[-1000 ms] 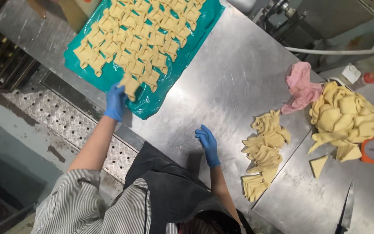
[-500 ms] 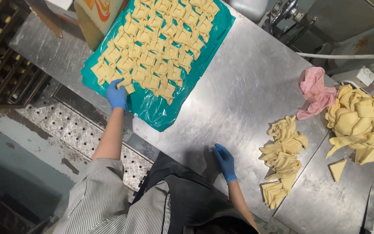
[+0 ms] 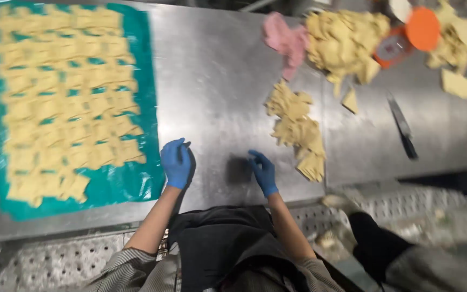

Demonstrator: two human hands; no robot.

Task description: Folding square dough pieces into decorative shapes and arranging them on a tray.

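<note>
While both of my gloved hands rest low over the steel bench, neither one holds anything. My left hand hovers just beside the right edge of the teal sheet, its grip loosely curled and empty. My right hand sits a little apart from it on bare metal, fingers spread apart and pointing towards the small pile of folded dough pieces, which lies just beside it to the right, without touching. On the teal sheet, rows of flat dough squares lie side by side, covering most of it. Farther up the bench, a dark-handled knife lies at an angle on the steel. Beyond that, a pink cloth touches a large heap of dough scraps, and an orange round thing sits near the far edge, too blurred to make out.
</note>
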